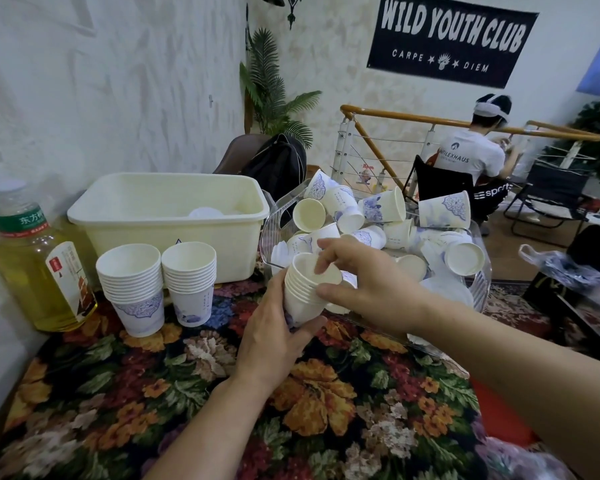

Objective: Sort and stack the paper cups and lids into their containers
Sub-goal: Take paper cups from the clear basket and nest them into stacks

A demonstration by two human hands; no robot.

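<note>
While left hand (274, 332) grips cup stack (303, 289) from below, right hand (361, 282) pinches top rim.

Both forearms are bare from the near edge of the view up to the wrists, with no sleeves showing. The left hand (274, 332) and right hand (364, 282) wear no gloves, rings or watch.

Left hand (274, 336) grips cup stack (303, 292); right hand (364, 285) pinches top cup's rim.
</note>
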